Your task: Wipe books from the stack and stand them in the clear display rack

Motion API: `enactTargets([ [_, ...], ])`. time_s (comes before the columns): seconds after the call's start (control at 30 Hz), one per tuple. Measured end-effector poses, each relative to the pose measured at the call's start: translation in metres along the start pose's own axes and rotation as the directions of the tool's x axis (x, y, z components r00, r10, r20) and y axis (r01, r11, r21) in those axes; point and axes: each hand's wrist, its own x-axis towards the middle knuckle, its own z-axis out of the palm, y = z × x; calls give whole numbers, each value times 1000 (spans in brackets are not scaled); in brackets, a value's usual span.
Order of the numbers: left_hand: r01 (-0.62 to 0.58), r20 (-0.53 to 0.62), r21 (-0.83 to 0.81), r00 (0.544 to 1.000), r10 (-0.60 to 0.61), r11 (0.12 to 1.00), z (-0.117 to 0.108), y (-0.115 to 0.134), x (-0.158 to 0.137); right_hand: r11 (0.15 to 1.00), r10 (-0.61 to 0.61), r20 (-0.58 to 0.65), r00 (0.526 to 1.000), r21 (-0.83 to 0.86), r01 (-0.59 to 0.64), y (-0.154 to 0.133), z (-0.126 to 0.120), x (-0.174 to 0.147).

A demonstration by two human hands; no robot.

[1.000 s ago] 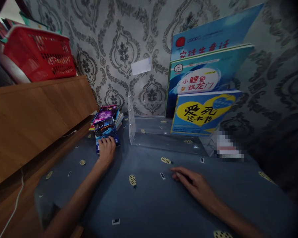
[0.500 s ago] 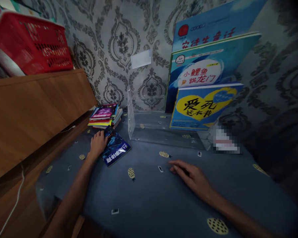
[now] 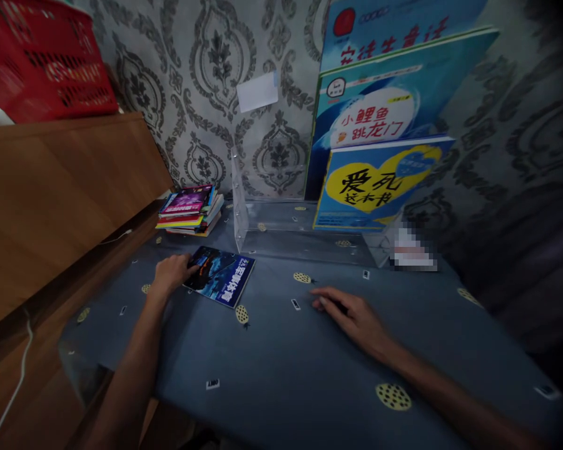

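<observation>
A thin dark-blue book (image 3: 221, 275) with large white lettering lies at a slant on the cloth-covered table. My left hand (image 3: 171, 275) is closed on its left edge, the thumb over the cover and the other fingers partly hidden. To the right, my right hand (image 3: 351, 312) rests low over the cloth beside a pineapple print, its index finger stretched out and nothing in it. Behind the book stands a clear acrylic rack (image 3: 239, 209). Several large picture books lean at its right end, with a blue one bearing a yellow heart (image 3: 380, 184) in front.
Beyond my left hand sits a stack of small books (image 3: 187, 209). A wooden cabinet (image 3: 70, 206) borders the table on the left, with a red plastic basket (image 3: 51, 62) on top. Patterned wallpaper (image 3: 220, 56) covers the back wall, and a white cable (image 3: 23, 362) hangs at lower left.
The blue book has turned and moved away from the stack, with my left hand shifting slightly to its left edge. My right hand keeps its pose. The whole view has tilted a little downward.
</observation>
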Motion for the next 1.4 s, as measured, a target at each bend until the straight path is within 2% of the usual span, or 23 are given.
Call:
enactTargets([
  [0.13,-22,36,-31,999,23,999,2,-5,3,1000,-16,4,1000,-16,16,1,0,-1],
  [0.33,-175,76,-112,980,184,978,6,-6,5,999,-47,-6,999,-22,47,-1,0,-1],
  [0.57,-319,59,-166,941,332,933,1,23,-10,989,-111,-55,992,-102,105,-4,0,-5],
  [0.7,-398,57,-207,907,418,894,-7,43,-23,956,-249,-100,963,-184,228,-10,0,-8],
  [0.8,-463,53,-266,869,492,845,-13,57,-35,897,-405,-124,906,-243,368,-12,1,-9],
  [0.87,-502,70,-337,830,553,797,-17,66,-42,858,-468,-123,875,-301,416,-12,3,-9],
  [1.0,-553,94,-571,690,718,606,-22,82,-47,810,-511,-114,852,-395,433,-11,4,-10],
  [1.03,-564,63,-587,684,727,581,-22,86,-46,799,-522,-115,845,-412,438,-12,4,-11],
  [1.13,-612,-170,-490,765,621,621,-14,99,-42,772,-543,-107,833,-453,446,-11,5,-15],
  [1.2,-622,-303,-429,782,545,655,-5,106,-39,770,-516,-79,853,-479,421,-9,6,-18],
  [1.27,-629,-332,-406,777,534,663,1,111,-39,772,-456,-60,888,-522,362,-6,7,-20],
  [1.4,-642,-287,-398,765,576,655,0,113,-43,758,-358,-78,930,-607,241,-5,5,-21],
])
